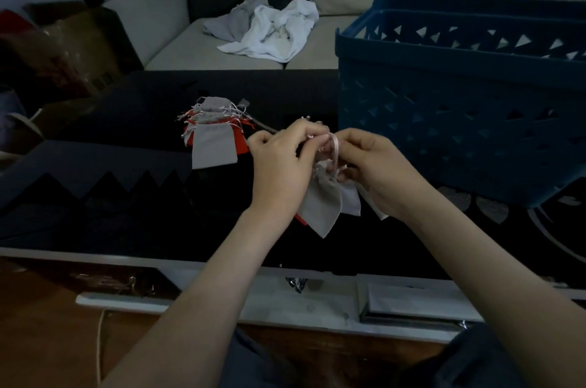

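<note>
Grip of left hand (pixel 279 165) and right hand (pixel 375 173) tight on grey pouch (pixel 320 207) drawstring (pixel 333 146), between pouch pile (pixel 213 141) and blue basket (pixel 444 134).

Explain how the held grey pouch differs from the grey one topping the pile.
The held pouch hangs in the air, neck bunched; the pile pouch lies flat and rectangular. The left hand and right hand pinch the held pouch's top; nothing touches the pile pouch. Both are grey cloth.

Matt grey cloth pouch (pixel 320 203); perforated blue plastic basket (pixel 459 121); glossy black table (pixel 126 203).
</note>
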### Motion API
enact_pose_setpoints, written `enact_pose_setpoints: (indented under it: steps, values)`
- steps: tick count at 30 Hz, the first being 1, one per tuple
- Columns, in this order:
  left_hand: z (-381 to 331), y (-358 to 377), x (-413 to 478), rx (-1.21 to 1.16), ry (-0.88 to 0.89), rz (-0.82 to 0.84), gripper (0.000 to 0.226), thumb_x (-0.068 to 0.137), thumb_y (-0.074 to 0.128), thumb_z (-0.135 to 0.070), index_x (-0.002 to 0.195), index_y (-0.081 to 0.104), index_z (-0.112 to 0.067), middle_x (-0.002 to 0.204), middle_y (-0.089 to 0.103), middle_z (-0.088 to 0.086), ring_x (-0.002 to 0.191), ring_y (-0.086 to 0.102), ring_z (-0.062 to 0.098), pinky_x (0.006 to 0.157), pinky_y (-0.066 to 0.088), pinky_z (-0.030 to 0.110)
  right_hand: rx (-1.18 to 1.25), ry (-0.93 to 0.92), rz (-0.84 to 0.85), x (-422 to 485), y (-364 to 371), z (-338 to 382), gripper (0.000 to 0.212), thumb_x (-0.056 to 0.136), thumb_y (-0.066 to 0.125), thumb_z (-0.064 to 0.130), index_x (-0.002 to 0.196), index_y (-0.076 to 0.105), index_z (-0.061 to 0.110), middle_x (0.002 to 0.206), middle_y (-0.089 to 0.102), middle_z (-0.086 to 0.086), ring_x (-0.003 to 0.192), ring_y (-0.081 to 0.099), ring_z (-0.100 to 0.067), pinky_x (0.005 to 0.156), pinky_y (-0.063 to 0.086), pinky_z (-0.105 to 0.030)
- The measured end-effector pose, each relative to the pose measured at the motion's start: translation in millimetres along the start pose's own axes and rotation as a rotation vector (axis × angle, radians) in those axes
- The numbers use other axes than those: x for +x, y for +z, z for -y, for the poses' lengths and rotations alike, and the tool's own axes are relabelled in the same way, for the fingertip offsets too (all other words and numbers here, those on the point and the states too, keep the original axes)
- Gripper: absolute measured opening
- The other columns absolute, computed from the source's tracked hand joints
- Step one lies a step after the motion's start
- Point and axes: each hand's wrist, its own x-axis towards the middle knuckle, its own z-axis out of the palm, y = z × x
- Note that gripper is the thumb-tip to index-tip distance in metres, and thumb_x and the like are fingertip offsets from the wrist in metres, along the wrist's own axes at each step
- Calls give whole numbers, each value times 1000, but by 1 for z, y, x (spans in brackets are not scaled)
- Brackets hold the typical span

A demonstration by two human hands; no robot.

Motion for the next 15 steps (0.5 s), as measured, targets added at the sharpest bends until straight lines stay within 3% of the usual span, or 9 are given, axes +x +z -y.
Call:
enact_pose_setpoints:
  steps: [3,6,8,10,12,15]
  values:
    - [2,-1,0,-162,-134,33,10,91,59,-26,83,64,-29,76,67,-12,81,63,14,84,47,36,279,-80,-120,3,2,3,32,98,44,13,68,55,9,76,65,-7,72,60,-18,66,51,-25]
    - [1,-4,3,-299,-350,74,19,96,54,-21,77,56,-21,73,64,-9,70,59,2,69,46,22,569,-136,-174,4,-1,12,37,101,36,17,66,46,12,76,68,-6,82,67,-18,77,52,-27]
    - [5,-5,5,-305,-454,73,24,98,50,-23,74,52,-22,72,59,-9,68,54,2,65,41,20,824,-125,-162,1,-5,16,36,101,34,19,66,41,14,60,60,-3,73,68,-20,80,54,-31]
    - [8,-6,6,-287,-505,29,25,100,46,-20,75,50,-24,74,61,-9,75,57,5,71,41,20,962,-90,-188,-1,-8,14,38,99,33,19,61,35,16,45,37,2,44,48,-14,62,53,-28]
    - [9,-8,6,-262,-526,-14,26,100,43,-19,76,50,-23,72,62,-9,80,59,10,77,44,24,929,-45,-221,0,-12,11,44,97,33,18,54,30,18,41,22,4,35,22,-10,39,36,-22]
    - [10,-13,7,-258,-540,-2,27,101,40,-20,76,50,-20,67,58,-9,68,54,7,72,42,26,633,-43,-207,2,-20,9,48,99,37,24,53,28,19,41,18,5,35,13,-9,35,16,-22]
